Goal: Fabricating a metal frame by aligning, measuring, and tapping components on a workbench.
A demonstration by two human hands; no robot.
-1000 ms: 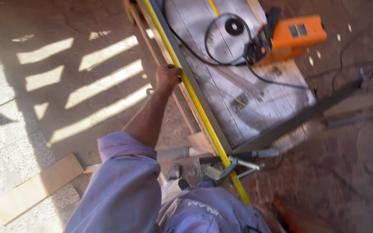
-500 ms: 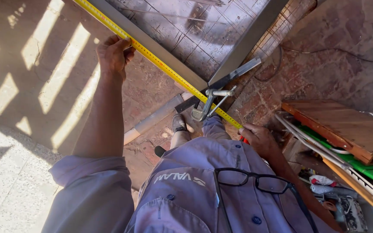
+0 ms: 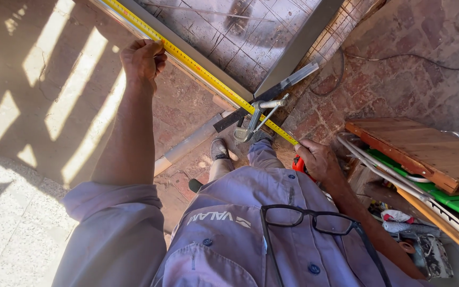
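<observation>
The left hand (image 3: pixel 143 59), arm outstretched, pinched the yellow tape measure (image 3: pixel 197 66) against the metal frame (image 3: pixel 197 49); the right hand (image 3: pixel 319 159), drawn close, clasped its red case (image 3: pixel 299 164).

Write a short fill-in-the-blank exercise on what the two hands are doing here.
1. A yellow ____ runs between the two hands.
2. The left hand presses it onto the grey metal frame at the ____ end.
3. The right hand holds its ____ case.

Missing words: tape measure; far; red
</observation>
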